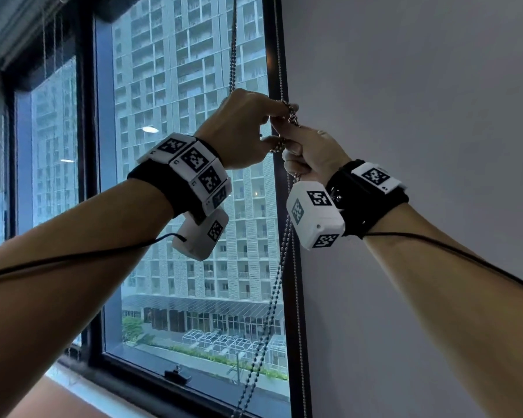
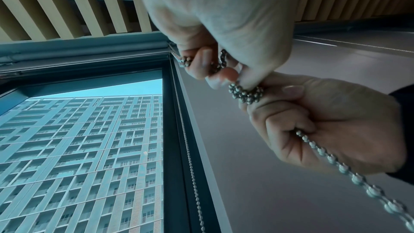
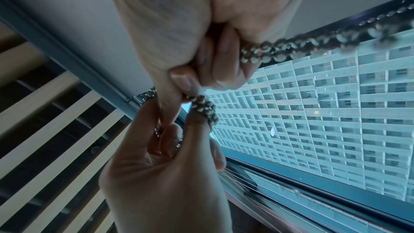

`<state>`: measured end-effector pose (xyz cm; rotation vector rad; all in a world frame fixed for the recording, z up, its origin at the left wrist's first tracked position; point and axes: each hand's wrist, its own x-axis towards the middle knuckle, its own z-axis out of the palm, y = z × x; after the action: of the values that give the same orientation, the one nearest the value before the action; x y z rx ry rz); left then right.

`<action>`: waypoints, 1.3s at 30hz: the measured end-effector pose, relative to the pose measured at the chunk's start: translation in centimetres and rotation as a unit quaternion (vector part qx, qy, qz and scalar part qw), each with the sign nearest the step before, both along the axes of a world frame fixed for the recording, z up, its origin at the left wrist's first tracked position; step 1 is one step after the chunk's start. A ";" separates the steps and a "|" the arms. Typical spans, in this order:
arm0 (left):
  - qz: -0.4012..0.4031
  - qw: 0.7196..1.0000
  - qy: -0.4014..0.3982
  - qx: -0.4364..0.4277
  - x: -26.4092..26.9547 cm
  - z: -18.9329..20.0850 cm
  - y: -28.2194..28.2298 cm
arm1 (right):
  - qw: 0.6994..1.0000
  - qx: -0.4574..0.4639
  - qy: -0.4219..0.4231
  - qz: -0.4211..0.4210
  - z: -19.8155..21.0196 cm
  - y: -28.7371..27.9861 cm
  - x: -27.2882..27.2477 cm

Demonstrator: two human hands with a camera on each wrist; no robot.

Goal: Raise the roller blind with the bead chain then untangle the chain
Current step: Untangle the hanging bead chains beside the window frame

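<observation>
The metal bead chain hangs by the window's right frame, its strands twisted together. A knotted clump of beads sits between my hands. My left hand pinches the chain at the clump from the left; its fingertips curl round the beads. My right hand grips the chain just below, index finger raised to the clump, and the twisted strands leave its fist downward. The right wrist view shows the clump over my left fingertip. The window glass is uncovered.
A grey wall stands right of the dark window frame. The blind's grey headrail runs along the top of the window, under a slatted ceiling. A window latch sits on the lower frame. Thin cords hang at the left.
</observation>
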<state>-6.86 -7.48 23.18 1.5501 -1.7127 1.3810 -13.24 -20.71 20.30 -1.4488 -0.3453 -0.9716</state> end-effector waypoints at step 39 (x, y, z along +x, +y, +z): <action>0.062 0.994 -0.058 0.072 -0.6 -0.2 0.5 | 0.969 -0.008 0.107 0.222 -1.0 -1.4 -1.8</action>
<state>-7.49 -6.96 22.96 1.7116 -1.8493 1.4628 -15.02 -22.10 19.30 -1.3956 -0.4928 -0.4491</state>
